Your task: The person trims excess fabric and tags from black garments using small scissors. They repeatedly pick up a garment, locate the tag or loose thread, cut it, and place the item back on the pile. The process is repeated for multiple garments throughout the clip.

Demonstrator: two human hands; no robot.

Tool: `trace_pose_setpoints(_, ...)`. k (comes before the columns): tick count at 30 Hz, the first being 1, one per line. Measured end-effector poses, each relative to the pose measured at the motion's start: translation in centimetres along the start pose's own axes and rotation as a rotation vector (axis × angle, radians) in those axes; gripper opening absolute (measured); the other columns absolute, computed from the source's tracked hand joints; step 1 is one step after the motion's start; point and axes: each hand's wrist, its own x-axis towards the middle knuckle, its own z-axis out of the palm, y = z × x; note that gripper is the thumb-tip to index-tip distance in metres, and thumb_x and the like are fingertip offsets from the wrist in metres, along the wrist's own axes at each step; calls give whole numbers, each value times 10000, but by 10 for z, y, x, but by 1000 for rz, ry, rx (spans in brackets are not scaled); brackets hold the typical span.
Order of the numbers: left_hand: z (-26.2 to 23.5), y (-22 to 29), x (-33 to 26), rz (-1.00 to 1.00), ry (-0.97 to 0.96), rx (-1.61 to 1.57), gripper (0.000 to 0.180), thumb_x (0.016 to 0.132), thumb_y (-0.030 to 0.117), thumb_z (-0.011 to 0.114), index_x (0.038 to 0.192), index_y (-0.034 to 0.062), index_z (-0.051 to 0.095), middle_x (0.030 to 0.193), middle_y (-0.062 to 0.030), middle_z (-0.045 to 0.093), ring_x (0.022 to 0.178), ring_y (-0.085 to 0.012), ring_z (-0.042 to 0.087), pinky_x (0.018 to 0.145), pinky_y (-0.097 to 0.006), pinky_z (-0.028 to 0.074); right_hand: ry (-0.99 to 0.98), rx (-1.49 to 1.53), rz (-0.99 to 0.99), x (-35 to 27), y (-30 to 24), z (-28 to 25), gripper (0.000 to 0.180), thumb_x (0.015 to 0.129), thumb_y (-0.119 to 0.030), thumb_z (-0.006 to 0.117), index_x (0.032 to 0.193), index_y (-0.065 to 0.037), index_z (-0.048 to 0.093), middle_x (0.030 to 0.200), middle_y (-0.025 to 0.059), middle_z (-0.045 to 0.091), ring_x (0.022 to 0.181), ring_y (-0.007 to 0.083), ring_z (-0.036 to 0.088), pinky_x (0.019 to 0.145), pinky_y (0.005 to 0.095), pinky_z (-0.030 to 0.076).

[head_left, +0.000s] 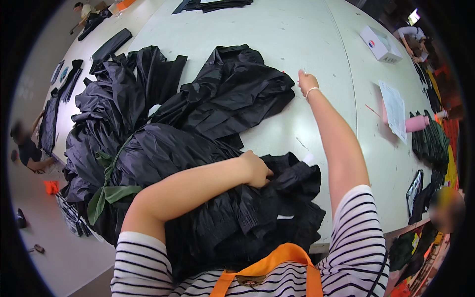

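A large heap of shiny black garments [163, 148] lies on the pale table in front of me, tied round with a green fabric strip [116, 194]. My left hand [256, 169] reaches across the heap, its curled fingers gripping a black garment [292, 180] at the pile's right side. Farther off, my right hand [307, 84] is stretched out over the table, fingers pinched together. A tiny hint of red shows at its fingertips, but what it holds is too small to name. Just left of it lies a spread black garment [237, 94].
A white box [380, 44] stands at the far right. Nearer are paper sheets [393, 111] and a pink bottle [417, 123]. Dark folded pieces [217, 5] lie at the far edge. People work at left, far left and far right; one person [29, 148] stands by the left edge.
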Motion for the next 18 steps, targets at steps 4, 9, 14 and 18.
trace_pose_setpoints(4, 3, -5, 5, -6, 12, -19, 440, 886, 433, 432, 1294, 290, 512, 982, -88, 673, 950, -269, 625, 858, -407, 424, -26, -86, -259, 43, 48, 55, 496, 721, -385, 731, 1002, 10, 622, 889, 139, 648, 807, 234, 617, 759, 328, 487)
trace_pose_setpoints(9, 7, -11, 6, -12, 45, -25, 428, 880, 428, 449, 1272, 280, 535, 957, -91, 675, 931, -275, 628, 831, -401, 441, 64, 25, -551, 5, 35, 21, 350, 723, -245, 750, 909, 17, 613, 785, 78, 634, 727, 178, 596, 697, 292, 476)
trace_pose_setpoints(14, 10, -12, 5, -21, 91, -25, 426, 885, 396, 445, 1279, 257, 530, 943, -108, 671, 912, -297, 627, 812, -408, 461, 83, 451, -818, -169, -24, -84, 183, 820, -119, 689, 831, 12, 561, 749, -9, 564, 686, 52, 481, 624, 190, 415)
trace_pose_setpoints(18, 7, -2, 1, -57, 112, -13, 368, 867, 328, 447, 1178, 203, 598, 916, -127, 670, 885, -332, 629, 782, -421, 477, 290, 397, -967, -171, -13, -103, 184, 819, -130, 696, 834, 3, 570, 757, 1, 584, 708, 75, 507, 659, 202, 432)
